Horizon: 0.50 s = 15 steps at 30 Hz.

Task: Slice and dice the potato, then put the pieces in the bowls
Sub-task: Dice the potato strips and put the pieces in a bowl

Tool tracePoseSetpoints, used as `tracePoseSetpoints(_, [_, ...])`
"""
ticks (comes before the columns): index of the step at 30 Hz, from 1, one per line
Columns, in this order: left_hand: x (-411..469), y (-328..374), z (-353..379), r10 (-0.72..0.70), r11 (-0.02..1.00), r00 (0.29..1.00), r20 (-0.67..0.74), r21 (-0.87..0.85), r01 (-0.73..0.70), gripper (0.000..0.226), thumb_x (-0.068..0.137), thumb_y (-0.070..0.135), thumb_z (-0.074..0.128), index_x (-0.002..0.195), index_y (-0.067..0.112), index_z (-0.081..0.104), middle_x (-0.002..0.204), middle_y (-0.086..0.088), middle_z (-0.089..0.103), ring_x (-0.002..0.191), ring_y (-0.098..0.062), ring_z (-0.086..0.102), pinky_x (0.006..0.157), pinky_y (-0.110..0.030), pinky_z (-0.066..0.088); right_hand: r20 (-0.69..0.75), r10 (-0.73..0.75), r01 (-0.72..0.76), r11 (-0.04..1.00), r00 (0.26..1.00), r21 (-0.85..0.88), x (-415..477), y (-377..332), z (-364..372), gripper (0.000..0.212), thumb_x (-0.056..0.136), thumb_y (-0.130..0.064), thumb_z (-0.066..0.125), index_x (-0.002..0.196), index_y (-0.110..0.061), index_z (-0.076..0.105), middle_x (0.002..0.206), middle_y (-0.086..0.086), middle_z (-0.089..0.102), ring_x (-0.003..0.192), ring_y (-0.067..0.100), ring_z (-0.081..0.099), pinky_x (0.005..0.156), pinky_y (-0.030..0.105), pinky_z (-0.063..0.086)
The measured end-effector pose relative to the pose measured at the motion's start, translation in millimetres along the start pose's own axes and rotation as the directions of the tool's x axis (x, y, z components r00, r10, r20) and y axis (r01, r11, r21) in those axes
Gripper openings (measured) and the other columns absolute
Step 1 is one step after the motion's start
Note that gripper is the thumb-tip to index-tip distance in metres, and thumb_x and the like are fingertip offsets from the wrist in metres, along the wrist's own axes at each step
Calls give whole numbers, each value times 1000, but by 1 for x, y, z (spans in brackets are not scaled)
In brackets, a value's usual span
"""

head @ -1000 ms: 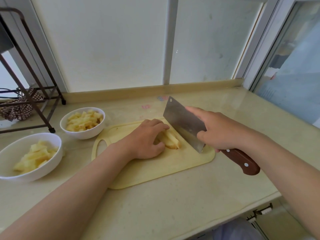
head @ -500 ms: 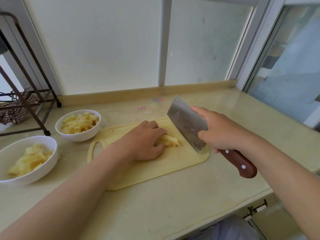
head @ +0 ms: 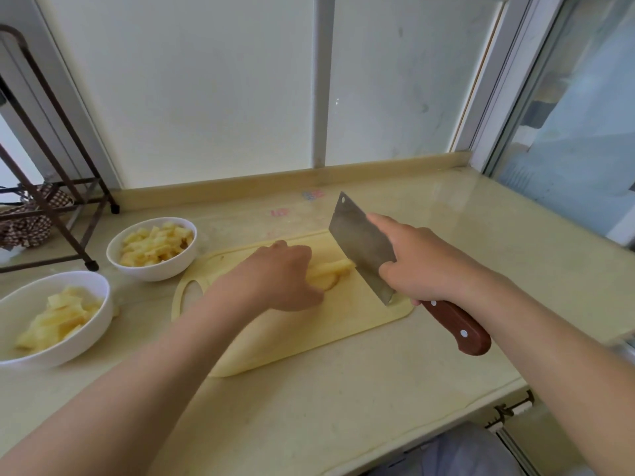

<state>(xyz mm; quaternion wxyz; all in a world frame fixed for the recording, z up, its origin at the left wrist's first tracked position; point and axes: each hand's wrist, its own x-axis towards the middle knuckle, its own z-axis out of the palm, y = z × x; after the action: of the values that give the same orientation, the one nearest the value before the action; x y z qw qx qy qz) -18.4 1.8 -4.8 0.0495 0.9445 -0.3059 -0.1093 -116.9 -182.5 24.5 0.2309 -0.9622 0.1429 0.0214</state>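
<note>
Single head-worn wide-angle view, facing forward and down, close over the counter [head: 343,424]

Nothing legible anywhere. On the glossy beige stone bench [head: 343,407] lie a small red-and-blue mark [head: 312,194] and a small red mark [head: 280,211], both too blurred to read.

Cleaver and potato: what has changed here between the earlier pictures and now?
The cleaver, gripped by the right hand, edged slightly left, so its blade now meets the end of the potato sticks; before, a small gap showed. The left hand still holds the sticks on the cutting board. The far bowl and near bowl keep their pieces.
</note>
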Motion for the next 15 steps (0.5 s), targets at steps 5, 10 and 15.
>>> tracePoseSetpoints(5, [1,-8,-6,15,993,1000,-9,-117,-16,45,83,30,68,126,22,56,104,5,56,100,-18,54,78,-31,51,21,-32,33,998,999,-60,2,-8,0,88,91,-8,46,163,-46,11,110,3,59,52,16,67,45,25,47])
tracePoseSetpoints(10, [6,-13,-4,-1,984,1000,-30,-178,-4,50,79,38,73,126,29,57,102,7,52,92,-12,51,58,-21,36,24,-41,43,994,999,-105,0,-14,1,89,90,-6,45,162,-46,11,107,2,59,59,19,65,48,27,48])
tracePoseSetpoints(15, [7,-14,-2,-1,982,999,-39,-191,-6,42,78,38,74,116,27,61,102,4,54,89,-14,55,57,-23,38,36,-53,57,990,998,-130,0,-20,2,91,90,-5,46,162,-47,9,109,4,59,63,21,66,52,32,54])
